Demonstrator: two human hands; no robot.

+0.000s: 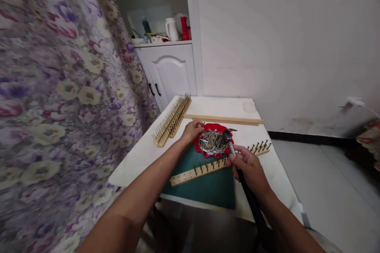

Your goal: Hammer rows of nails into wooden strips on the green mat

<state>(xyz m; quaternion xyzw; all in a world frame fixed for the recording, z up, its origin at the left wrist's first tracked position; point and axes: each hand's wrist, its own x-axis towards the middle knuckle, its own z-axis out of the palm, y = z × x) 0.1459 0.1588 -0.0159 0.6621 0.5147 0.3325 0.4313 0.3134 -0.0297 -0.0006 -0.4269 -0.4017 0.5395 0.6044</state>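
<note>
My right hand (247, 164) is wrapped around a hammer (232, 148) with a dark head, a silver neck and a black grip. The head is raised, over the right side of a red scalloped dish (204, 151) full of loose nails (213, 141). At the dish's left rim, my left hand (192, 130) has its fingers pinched together; what they hold, if anything, is too small to make out. In front of the dish lies a wooden strip (185, 177) with holes at its left end. Dark nails (207, 167) stand upright along it, and my right hand hides part of the row.
The strip lies partly on a green mat (204, 193) on a white-covered table (136, 162). Wooden strips studded with nails (173, 120) lie at the table's left, and bare wooden strips (222, 119) behind the dish. A floral curtain (74, 106) hangs close on the left.
</note>
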